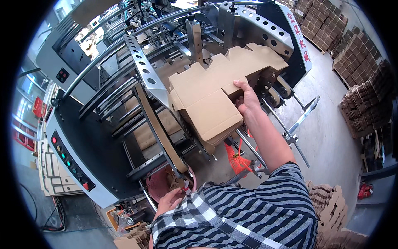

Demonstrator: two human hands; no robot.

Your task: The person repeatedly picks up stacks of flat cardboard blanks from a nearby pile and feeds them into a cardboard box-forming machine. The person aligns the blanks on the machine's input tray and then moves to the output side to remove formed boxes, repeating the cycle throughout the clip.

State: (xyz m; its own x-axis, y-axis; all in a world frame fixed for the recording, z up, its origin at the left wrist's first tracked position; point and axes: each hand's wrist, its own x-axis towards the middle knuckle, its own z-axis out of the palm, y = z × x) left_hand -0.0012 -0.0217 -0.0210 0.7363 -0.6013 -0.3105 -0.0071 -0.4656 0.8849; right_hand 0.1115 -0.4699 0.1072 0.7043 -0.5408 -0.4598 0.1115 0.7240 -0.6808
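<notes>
A stack of flat brown cardboard box blanks (pixel 207 99) with notched edges lies in the machine's feed area. My right hand (pixel 248 99) grips its near right edge, the thumb on top and the other fingers curled at the side and partly hidden. My left hand (pixel 169 201) is low, close to my body and beside a pink basin (pixel 155 186). Its fingers are loosely stretched and apart, near a small red-and-white fitting (pixel 186 188). I see nothing held in it.
Around the blanks stand the machine's perforated metal side plates (pixel 143 68) and a long belt rail (pixel 159 128). A button panel (pixel 68 159) is at left. Orange coiled hose (pixel 237 159) hangs below the blanks. Stacked cardboard (pixel 356 56) stands on the right; more cardboard (pixel 329 203) lies lower right.
</notes>
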